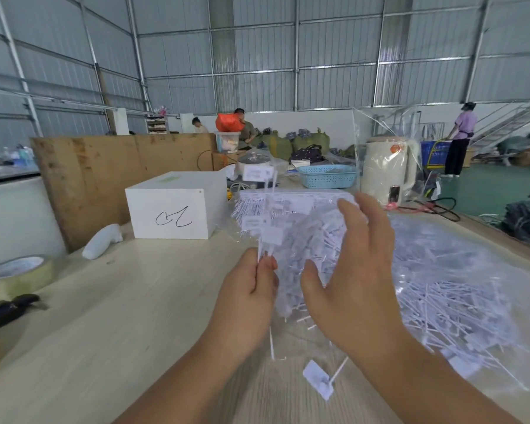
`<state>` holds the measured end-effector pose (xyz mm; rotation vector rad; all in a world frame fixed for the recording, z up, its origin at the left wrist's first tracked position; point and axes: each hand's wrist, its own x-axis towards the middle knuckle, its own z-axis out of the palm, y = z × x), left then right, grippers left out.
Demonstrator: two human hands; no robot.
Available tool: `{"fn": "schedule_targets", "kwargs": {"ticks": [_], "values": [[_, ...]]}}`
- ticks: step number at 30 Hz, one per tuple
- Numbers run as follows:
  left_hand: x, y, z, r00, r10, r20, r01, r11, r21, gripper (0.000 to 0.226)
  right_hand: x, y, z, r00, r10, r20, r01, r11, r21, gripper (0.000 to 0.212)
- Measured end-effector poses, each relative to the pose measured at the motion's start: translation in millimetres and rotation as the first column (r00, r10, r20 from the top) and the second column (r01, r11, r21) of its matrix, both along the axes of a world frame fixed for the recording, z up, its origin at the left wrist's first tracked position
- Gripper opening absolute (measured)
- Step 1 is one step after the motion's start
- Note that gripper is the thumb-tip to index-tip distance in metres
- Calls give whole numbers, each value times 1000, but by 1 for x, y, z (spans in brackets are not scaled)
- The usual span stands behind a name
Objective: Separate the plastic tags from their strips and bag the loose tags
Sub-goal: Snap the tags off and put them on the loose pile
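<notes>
Centrally, on the pale table point(110, 316): clear bag of tags point(459, 289), heaped right. Right hand point(352, 270) raised, fingers spread, apparently grasping nothing, though blurred. Left hand point(248, 289) pinching a tag strip point(265, 221) upright. One loose tag point(317, 381) lies nearest.

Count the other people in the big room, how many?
3. Two people sit behind the wooden board; one person stands far right. More may be hidden.

Wood table point(141, 301): box point(172, 214), tape point(17, 275), prob. tags point(459, 301)
</notes>
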<state>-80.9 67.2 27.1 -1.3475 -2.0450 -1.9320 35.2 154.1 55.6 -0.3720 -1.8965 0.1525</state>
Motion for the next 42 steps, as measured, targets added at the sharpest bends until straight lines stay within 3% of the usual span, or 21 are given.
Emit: {"fn": "schedule_targets", "kwargs": {"ticks": [2,3,4,5,6,8,12,15,18,21,24,26,27,28,30,33,35,39,42], "values": [[3,1,0,1000,-24,-10,24,999,29,26,-3,-7,1,976,202,-77,-216,935,-281,75],[6,1,0,998,-53,-37,53,998,19,25,-4,-14,3,930,338,-143,-362,783,-507,71],[9,0,-1,993,-97,-73,97,995,-8,23,-7,-18,4,848,479,-228,-492,548,-676,58],[12,0,-1,981,-153,-117,149,988,-48,21,-11,-20,0,755,580,-306,-568,343,-748,41],[16,1,-2,964,-213,-158,201,976,-88,19,-14,-20,-5,723,623,-297,-568,293,-769,23],[20,2,-2,932,-291,-217,261,953,-154,22,-17,-18,-10,782,557,-280,-528,351,-773,13],[23,4,-6,907,-336,-253,256,918,-304,32,-17,-7,-11,879,357,-315,-441,360,-822,34],[21,1,-3,896,-407,-177,334,881,-335,37,-16,-5,-8,884,352,-308,-435,377,-817,42],[12,-6,4,861,-440,-254,359,881,-308,51,-13,-5,-2,841,432,-327,-508,419,-753,41],[4,-11,14,901,-361,-242,335,931,-143,40,-12,-6,3,772,530,-350,-610,465,-642,37],[-8,-16,23,957,-288,-33,288,957,2,14,-15,-2,1,766,524,-373,-622,456,-637,37],[-21,-21,25,987,-156,-25,153,983,-105,21,-18,1,-11,793,519,-319,-563,424,-709,36],[-28,-24,26,992,-94,-85,71,970,-233,19,-18,1,-19,800,538,-268,-521,399,-755,36],[-35,-26,25,984,-61,-170,-12,918,-397,16,-19,1,-27,799,566,-202,-474,388,-791,35],[-45,-31,23,962,-94,-256,-118,702,-702,8,-19,0,-35,791,602,-107,-414,399,-818,25],[-54,-38,19,981,-138,-137,-62,442,-895,8,-22,1,-30,805,576,-142,-453,441,-775,24],[-58,-41,19,989,-117,-88,-38,375,-926,18,-23,-1,-29,819,564,-109,-438,490,-754,27],[-66,-46,20,974,60,-216,-223,366,-903,40,-22,2,-26,817,519,-251,-496,413,-764,18],[-69,-45,18,953,114,-280,-301,289,-909,21,-22,5,-23,820,496,-284,-514,422,-747,22]]}}
